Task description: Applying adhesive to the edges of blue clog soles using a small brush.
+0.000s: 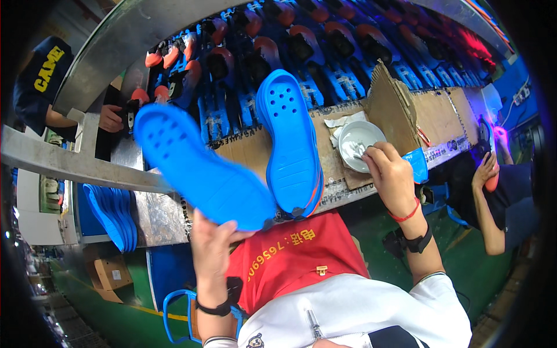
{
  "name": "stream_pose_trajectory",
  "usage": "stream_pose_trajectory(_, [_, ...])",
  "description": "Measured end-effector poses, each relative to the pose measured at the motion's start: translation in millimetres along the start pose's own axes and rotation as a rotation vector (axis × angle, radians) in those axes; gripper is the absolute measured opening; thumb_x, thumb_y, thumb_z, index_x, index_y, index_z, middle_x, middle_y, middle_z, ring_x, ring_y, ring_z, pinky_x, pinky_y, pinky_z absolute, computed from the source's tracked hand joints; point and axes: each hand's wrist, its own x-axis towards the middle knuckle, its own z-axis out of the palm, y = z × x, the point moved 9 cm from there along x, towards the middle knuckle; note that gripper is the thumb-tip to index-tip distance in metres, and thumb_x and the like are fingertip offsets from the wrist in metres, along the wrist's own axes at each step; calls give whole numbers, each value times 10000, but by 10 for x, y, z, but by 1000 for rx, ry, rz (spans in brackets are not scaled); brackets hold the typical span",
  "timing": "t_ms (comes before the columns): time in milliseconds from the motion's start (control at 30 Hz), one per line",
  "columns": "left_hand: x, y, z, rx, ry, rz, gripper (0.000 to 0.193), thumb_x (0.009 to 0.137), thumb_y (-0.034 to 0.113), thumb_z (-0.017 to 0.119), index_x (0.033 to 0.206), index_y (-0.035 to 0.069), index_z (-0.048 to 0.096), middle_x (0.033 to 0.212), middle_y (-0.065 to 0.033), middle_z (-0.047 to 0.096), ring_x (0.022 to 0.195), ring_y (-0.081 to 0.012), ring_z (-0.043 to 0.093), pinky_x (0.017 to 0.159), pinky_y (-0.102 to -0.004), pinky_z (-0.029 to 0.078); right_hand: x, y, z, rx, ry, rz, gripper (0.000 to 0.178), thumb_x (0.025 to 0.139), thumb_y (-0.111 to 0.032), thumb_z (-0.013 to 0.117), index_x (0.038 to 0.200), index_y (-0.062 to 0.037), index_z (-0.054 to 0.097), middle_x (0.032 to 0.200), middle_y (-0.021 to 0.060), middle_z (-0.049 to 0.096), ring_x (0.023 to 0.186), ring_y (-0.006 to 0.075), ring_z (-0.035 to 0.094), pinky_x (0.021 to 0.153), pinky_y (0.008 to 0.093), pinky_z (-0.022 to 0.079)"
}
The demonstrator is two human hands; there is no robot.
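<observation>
My left hand [212,246] is closed on the end of a blue shoe sole [203,174], which is tilted, blurred and lifted at the table's near edge. Round holes dot its far end. Beside it on the table lies a stack of soles, topped by another blue sole [290,156] with the same holes. Over the near rim of a white bowl [348,139], my right hand [391,174] pinches its thumb and fingers together. What they hold is hard to see; something thin and pale shows inside the bowl.
Behind, rows of blue and orange shoes [301,46] fill a rack. A cardboard piece [391,107] stands by the bowl. A metal frame [116,171] crosses at left, near stacked blue soles [110,214]. One person stands at left; another at right holds an orange sole [492,174].
</observation>
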Motion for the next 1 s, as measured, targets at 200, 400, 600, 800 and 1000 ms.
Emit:
stream_pose_trajectory(200, [181,43,743,154,-55,344,488,855,-114,554,1305,-60,374,1199,-183,556,1036,-210,628,834,-305,568,-10,-244,-394,236,113,45,121,782,28,697,890,-7,653,907,130,638,705,275,650,602,334,515])
stream_pose_trajectory(400, [111,-6,934,239,-45,369,552,854,-58,605,1346,-77,357,1090,-178,633,959,-200,665,825,-299,562,-74,-648,-356,391,28,-151,189,730,0,756,889,-20,658,936,127,642,681,244,665,552,309,522])
stream_pose_trajectory(600, [59,-31,935,288,-12,370,563,841,-48,623,1345,-89,376,1043,-181,652,932,-200,673,800,-305,574,-98,-748,-245,349,5,-190,181,740,-24,761,887,-21,655,944,138,647,659,249,675,525,317,534])
stream_pose_trajectory(800, [28,-44,900,309,5,386,552,836,-34,637,1330,-96,399,1030,-182,656,920,-203,677,794,-306,578,-100,-774,-219,445,-40,-174,174,742,-14,753,887,-17,656,937,149,659,673,267,681,540,321,543])
stream_pose_trajectory(1000, [80,-5,920,311,-7,404,536,840,-25,638,1324,-87,415,1029,-174,657,912,-196,677,788,-304,579,-41,-742,-191,409,-3,-171,179,740,-12,754,890,-17,657,945,155,661,684,280,681,544,322,542])
